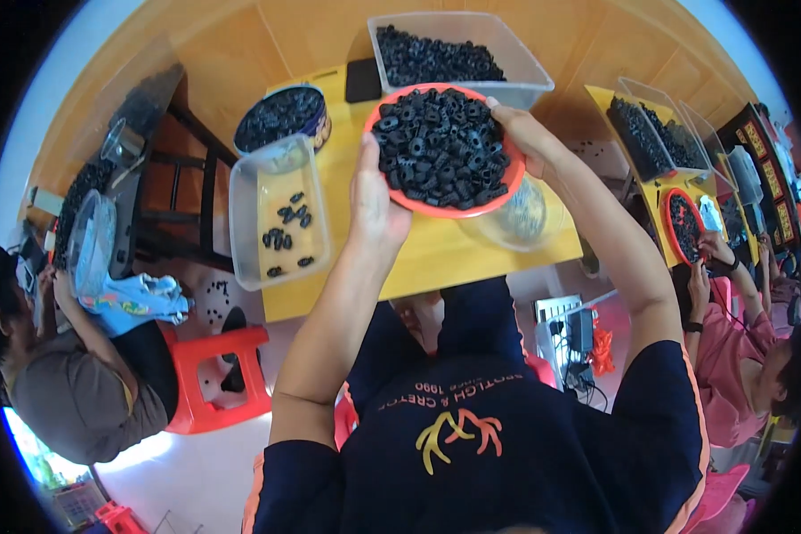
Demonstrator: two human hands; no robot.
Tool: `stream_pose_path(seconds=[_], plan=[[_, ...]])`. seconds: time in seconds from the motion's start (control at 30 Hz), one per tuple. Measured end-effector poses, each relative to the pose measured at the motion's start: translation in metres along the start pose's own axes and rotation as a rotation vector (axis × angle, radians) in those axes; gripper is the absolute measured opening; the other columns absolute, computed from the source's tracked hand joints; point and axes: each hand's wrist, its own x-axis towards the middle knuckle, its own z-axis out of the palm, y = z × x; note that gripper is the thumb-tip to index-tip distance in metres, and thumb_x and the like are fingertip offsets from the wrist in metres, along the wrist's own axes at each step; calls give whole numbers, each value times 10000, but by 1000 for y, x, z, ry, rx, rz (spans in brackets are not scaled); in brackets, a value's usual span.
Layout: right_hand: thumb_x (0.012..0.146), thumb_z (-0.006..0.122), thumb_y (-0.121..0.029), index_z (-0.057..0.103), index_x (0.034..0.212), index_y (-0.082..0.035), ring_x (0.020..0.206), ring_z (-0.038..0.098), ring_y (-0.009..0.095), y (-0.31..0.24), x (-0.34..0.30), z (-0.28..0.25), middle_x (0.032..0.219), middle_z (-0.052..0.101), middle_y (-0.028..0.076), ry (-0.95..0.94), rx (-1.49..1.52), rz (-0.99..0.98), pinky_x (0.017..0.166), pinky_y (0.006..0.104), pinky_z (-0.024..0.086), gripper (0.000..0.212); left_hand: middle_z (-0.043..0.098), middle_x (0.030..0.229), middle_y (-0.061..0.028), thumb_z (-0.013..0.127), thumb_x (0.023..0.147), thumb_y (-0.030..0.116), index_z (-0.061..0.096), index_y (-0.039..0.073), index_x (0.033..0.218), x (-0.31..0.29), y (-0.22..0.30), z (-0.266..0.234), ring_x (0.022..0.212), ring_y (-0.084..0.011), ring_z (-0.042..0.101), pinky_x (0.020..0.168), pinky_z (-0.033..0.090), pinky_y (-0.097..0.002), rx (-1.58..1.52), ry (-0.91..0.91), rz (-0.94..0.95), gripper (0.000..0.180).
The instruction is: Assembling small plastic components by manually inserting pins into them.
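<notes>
An orange-red round basin [476, 212], heaped with small black ribbed plastic parts [443, 147], is held up over the yellow table [383, 278]. My left hand [378, 200] grips its left side, thumb up along the rim. On the right rim my right hand [525, 138] is closed, its thumb on top and the other fingers mostly hidden. Left of the basin stands a translucent rectangular container [243, 218] with several black parts on its bottom. Partly covered by the basin, a clear round plastic bowl [538, 222] sits on the table at the right.
Behind the basin is a large clear tub [527, 69] of black parts, beside a flat black object [362, 82]. A round tin [319, 129] of parts stands back left. A red stool [214, 374] is at left. People work at tables on both sides.
</notes>
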Motion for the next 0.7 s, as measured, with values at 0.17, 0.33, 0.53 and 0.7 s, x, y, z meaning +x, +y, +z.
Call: stream_pose_path(seconds=[0.17, 0.33, 0.53, 0.7], plan=[[1014, 432, -401, 548, 1259, 8, 1055, 603, 194, 50, -25, 0, 1167, 631, 110, -52, -116, 50, 935, 336, 480, 491, 530, 1343, -91, 335, 1040, 379, 480, 49, 1329, -48, -16, -49, 1233, -244, 506, 1065, 386, -425, -90, 90, -71, 462], [994, 483, -319, 599, 1132, 3, 819, 668, 201, 76, -57, -18, 974, 679, 137, 149, -653, -442, 722, 306, 517, 369, 520, 1355, -83, 352, 1034, 394, 463, 57, 1346, -72, -31, -90, 1253, -240, 485, 1077, 371, -432, -137, 116, -74, 473], [773, 734, -201, 661, 887, -59, 785, 585, 281, 127, -108, -40, 830, 604, 95, 137, -1319, -1013, 693, 378, 485, 197, 503, 1377, -83, 375, 1024, 413, 452, 58, 1361, -74, -37, -113, 1261, -243, 481, 1080, 367, -439, -136, 114, 6, 495], [754, 727, -136, 654, 901, -64, 806, 569, 292, 145, -111, -55, 859, 585, 89, 131, -1375, -1007, 701, 402, 471, 179, 504, 1372, -88, 368, 1026, 415, 449, 58, 1360, -66, -43, -113, 1263, -244, 479, 1075, 377, -439, -107, 150, 74, 496]])
